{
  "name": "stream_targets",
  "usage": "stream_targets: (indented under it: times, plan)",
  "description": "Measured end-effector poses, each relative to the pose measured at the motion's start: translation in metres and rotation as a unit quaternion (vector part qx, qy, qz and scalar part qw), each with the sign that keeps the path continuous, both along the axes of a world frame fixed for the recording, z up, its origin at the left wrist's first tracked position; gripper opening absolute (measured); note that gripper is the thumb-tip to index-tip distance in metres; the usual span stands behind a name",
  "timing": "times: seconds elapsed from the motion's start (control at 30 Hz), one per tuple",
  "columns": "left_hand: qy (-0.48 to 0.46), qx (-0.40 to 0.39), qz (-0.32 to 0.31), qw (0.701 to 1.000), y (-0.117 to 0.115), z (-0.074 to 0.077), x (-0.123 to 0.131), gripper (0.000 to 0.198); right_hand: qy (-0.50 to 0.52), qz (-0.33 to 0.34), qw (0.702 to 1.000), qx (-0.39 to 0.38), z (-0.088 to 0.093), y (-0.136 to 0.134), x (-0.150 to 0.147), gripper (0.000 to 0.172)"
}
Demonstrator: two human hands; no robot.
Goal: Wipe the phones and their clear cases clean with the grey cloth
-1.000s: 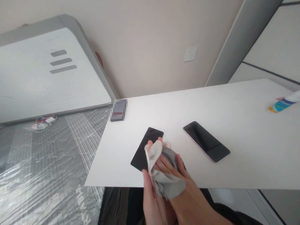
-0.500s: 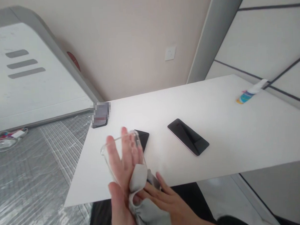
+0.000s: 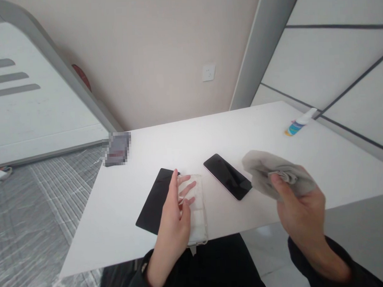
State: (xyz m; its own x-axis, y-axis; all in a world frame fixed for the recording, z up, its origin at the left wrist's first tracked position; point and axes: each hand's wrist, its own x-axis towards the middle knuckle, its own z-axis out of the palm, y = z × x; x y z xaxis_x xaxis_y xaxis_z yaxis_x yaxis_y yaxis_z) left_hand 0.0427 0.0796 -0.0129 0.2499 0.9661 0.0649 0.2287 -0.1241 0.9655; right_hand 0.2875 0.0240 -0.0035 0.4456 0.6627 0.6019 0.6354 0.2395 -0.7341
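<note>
The left hand (image 3: 174,221) holds the clear case (image 3: 199,220) (probably light, bendy and slick, best taken by its rim) at the table's near edge (image 3: 120,261), while the right hand (image 3: 302,213) clutches a crumpled grey cloth (image 3: 261,170).

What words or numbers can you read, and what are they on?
None can be read.
Bottle: label too small and blurred.
Grey thing, far left on the table: blurred into squares.
Phone, cloth, clear case: no writing I can make out.
</note>
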Motion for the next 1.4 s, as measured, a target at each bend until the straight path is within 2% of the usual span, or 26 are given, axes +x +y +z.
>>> stream_targets:
  times: [0.07, 0.1, 0.2, 0.27, 0.33, 0.4, 0.47, 0.53, 0.7, 0.8, 0.93, 1.03, 1.13, 1.23, 1.37, 1.4]
  plan:
    - [0.119, 0.096, 0.008, 0.988, 0.007, -0.003, 0.002, 0.069, -0.052, 0.004, 0.999, -0.013, 0.000, 0.017, 0.016, 0.023]
    - [0.154, 0.129, 0.014, 0.980, 0.010, -0.004, 0.004, 0.070, -0.087, 0.028, 0.995, -0.031, -0.001, 0.025, 0.019, 0.026]
    - [0.199, 0.177, 0.026, 0.964, 0.014, -0.006, 0.006, 0.063, -0.197, 0.136, 0.964, -0.117, -0.012, 0.039, 0.014, 0.034]
    - [0.222, 0.198, 0.023, 0.954, 0.009, -0.004, 0.003, 0.054, -0.249, 0.167, 0.940, -0.164, -0.023, 0.040, 0.006, 0.042]
    - [0.255, 0.223, -0.010, 0.941, -0.003, -0.001, -0.002, 0.044, -0.278, 0.161, 0.927, -0.193, -0.031, 0.038, 0.001, 0.049]
    - [0.300, 0.254, -0.067, 0.917, -0.019, 0.002, -0.009, 0.037, -0.292, 0.143, 0.923, -0.204, -0.035, 0.035, 0.000, 0.048]
    - [0.338, 0.282, -0.113, 0.891, -0.032, 0.002, -0.014, 0.035, -0.301, 0.131, 0.922, -0.204, -0.032, 0.035, 0.002, 0.046]
    - [0.352, 0.299, -0.124, 0.878, -0.041, 0.001, -0.017, 0.036, -0.308, 0.123, 0.922, -0.201, -0.027, 0.037, 0.006, 0.046]
    - [0.327, 0.324, -0.085, 0.884, -0.043, 0.000, -0.020, 0.037, -0.330, 0.136, 0.909, -0.216, -0.013, 0.042, 0.014, 0.049]
    - [0.303, 0.319, -0.083, 0.894, -0.042, 0.001, -0.020, 0.037, -0.357, 0.155, 0.886, -0.251, -0.006, 0.043, 0.016, 0.053]
    - [0.278, 0.311, -0.097, 0.904, -0.047, -0.001, -0.024, 0.051, -0.382, 0.156, 0.849, -0.330, 0.008, 0.047, 0.022, 0.054]
    - [0.266, 0.323, -0.099, 0.903, -0.053, -0.002, -0.028, 0.057, -0.374, 0.146, 0.829, -0.388, 0.018, 0.049, 0.027, 0.047]
    - [0.258, 0.337, -0.102, 0.900, -0.058, 0.001, -0.029, 0.059, -0.339, 0.123, 0.831, -0.423, 0.022, 0.051, 0.034, 0.048]
    - [0.223, 0.336, -0.102, 0.909, -0.059, 0.004, -0.027, 0.061, -0.270, 0.100, 0.855, -0.431, 0.022, 0.053, 0.046, 0.057]
    - [0.141, 0.302, -0.101, 0.938, -0.058, 0.005, -0.028, 0.066, -0.100, 0.097, 0.899, -0.414, 0.026, 0.052, 0.065, 0.034]
    - [0.114, 0.291, -0.105, 0.944, -0.058, 0.005, -0.029, 0.066, -0.044, 0.106, 0.905, -0.410, 0.027, 0.048, 0.065, 0.036]
